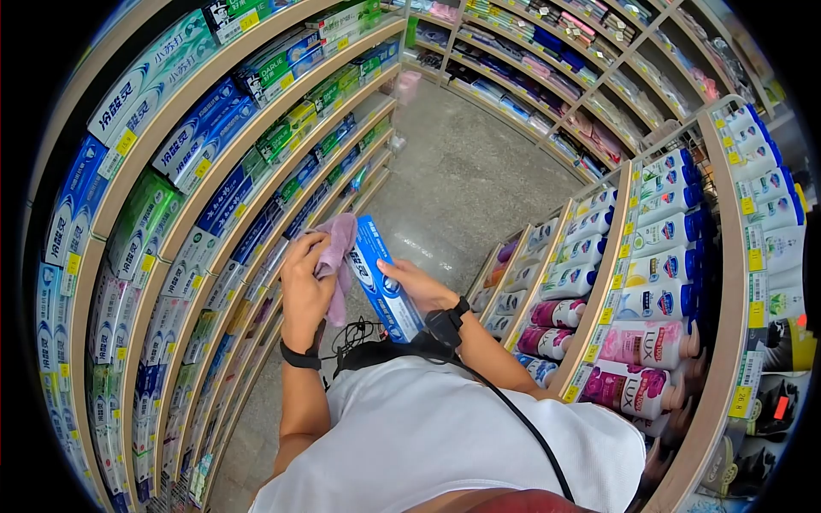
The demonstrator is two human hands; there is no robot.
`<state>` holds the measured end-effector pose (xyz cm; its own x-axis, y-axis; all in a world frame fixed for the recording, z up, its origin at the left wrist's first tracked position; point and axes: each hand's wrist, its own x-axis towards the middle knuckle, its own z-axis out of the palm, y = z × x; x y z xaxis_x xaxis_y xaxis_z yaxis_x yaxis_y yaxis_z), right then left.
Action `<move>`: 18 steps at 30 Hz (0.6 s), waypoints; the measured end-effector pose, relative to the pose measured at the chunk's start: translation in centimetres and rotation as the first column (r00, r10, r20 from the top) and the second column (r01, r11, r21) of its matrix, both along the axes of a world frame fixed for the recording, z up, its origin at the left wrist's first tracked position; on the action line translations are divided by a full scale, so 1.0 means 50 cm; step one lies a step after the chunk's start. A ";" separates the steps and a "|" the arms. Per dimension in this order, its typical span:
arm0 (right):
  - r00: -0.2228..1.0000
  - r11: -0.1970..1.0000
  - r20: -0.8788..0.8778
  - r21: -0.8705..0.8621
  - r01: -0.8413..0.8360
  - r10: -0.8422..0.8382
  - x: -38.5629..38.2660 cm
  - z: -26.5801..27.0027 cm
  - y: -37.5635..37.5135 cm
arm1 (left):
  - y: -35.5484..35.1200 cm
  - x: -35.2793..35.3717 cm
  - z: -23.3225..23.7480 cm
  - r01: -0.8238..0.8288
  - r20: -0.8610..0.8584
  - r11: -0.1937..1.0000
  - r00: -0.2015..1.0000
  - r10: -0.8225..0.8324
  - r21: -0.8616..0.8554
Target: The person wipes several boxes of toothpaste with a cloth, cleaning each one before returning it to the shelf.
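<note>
My left hand (308, 282) is closed on a light purple cloth (341, 248), which hangs down in folds beside the upper end of a box. That box is a long blue and white toothpaste box (382, 278), tilted in front of my body. My right hand (417, 286) grips it from the right side, thumb lying across its front face. The cloth overlaps the box's left edge in this view. Dark bands circle both wrists, and a black device sits by the right one.
Shelves of toothpaste boxes (197, 132) curve along my left. On the right, racks hold body wash bottles (637, 342) and other bottles with blue caps (667, 227). Grey floor (453, 154) runs between them towards shelves of folded textiles (547, 77). Black cables (355, 335) hang near my waist.
</note>
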<state>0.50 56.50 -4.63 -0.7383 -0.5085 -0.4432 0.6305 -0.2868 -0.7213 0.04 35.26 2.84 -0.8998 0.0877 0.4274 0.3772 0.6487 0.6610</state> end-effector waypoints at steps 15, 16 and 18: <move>0.946 0.953 -0.137 0.033 0.301 -0.294 -0.011 -0.007 0.002 | 0.060 0.035 -0.017 0.147 0.030 0.989 0.989 -0.148 0.029; 0.946 0.954 -0.137 0.032 0.299 -0.292 -0.016 -0.013 0.007 | 0.066 0.040 -0.019 0.171 0.040 0.984 0.984 -0.172 0.042; 0.915 0.917 -0.130 0.064 0.393 -0.383 -0.025 -0.022 0.022 | 0.076 0.051 -0.026 0.185 0.055 0.982 0.981 -0.188 0.048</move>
